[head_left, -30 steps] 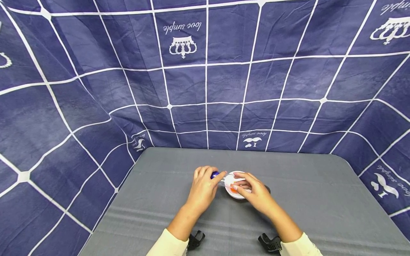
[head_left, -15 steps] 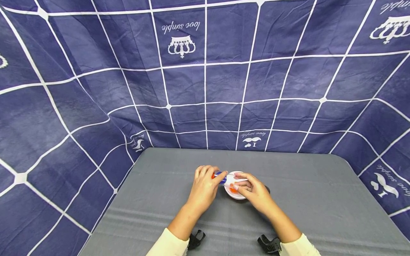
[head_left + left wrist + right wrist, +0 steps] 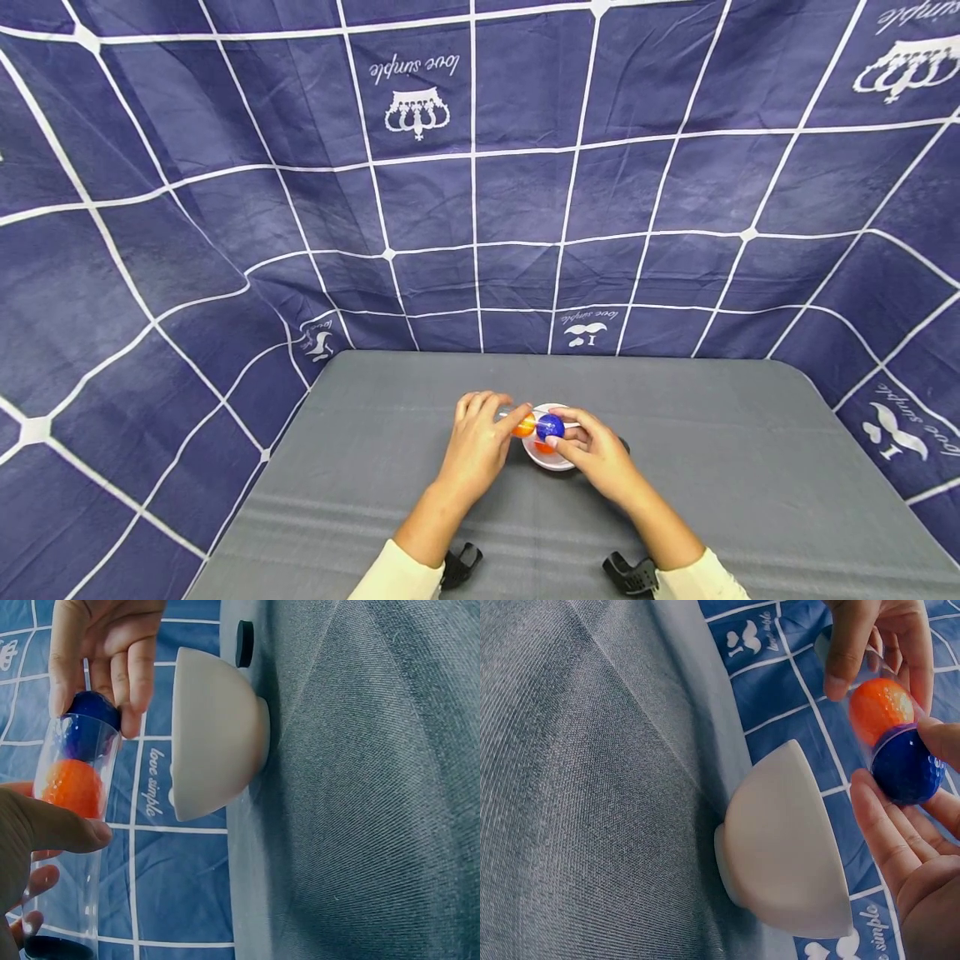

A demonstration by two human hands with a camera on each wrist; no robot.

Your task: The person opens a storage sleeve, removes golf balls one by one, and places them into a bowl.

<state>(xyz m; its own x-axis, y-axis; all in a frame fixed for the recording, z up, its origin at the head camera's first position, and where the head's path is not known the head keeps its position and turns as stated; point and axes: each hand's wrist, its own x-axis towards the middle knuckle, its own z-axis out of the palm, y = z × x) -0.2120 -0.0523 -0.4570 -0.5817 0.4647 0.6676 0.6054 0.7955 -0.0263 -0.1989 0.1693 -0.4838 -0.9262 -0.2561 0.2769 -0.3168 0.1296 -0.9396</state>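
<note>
My left hand [image 3: 476,437] grips a clear tube [image 3: 64,881] with a black end [image 3: 58,948], held tilted with its mouth towards my right hand [image 3: 600,454]. Inside the tube is an orange golf ball [image 3: 881,711]. A dimpled blue golf ball [image 3: 907,766] pokes partly out of the mouth, between my right thumb and fingers. Below the tube a white bowl [image 3: 214,735] stands upright on the table. Something orange [image 3: 544,447] shows inside the bowl in the head view, partly hidden by the tube and my right hand.
A flat black disc [image 3: 244,643] lies on the grey table [image 3: 712,467] beyond the bowl, mostly behind my right hand in the head view. Blue cloth with white grid lines [image 3: 525,200] hangs around the table's back and sides.
The blue ball has slid along the tube from near my left hand to the mouth at my right fingers. The orange ball has come into view behind it. Both hands have barely moved.
</note>
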